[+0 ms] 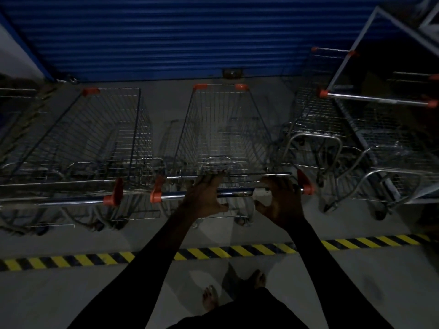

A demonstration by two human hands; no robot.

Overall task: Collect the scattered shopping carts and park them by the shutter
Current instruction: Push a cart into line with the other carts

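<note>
A wire shopping cart (223,129) with orange corner caps stands straight ahead, its nose toward the blue roller shutter (166,36). Its chrome handle bar (173,196) runs between orange end pieces. My left hand (205,195) lies over the middle of the bar, fingers stretched forward onto the basket's rear edge and thumb spread below. My right hand (281,201) rests on the bar near its right end, fingers loosely arched over it and thumb held apart. A second cart (95,138) stands parallel on the left, and more carts (332,129) are at the right.
A yellow-and-black hazard stripe (95,260) crosses the grey floor behind the carts. A metal frame (356,43) leans over the right-hand carts. Another cart is partly visible at the far left edge. My bare feet (211,298) stand behind the stripe. The light is dim.
</note>
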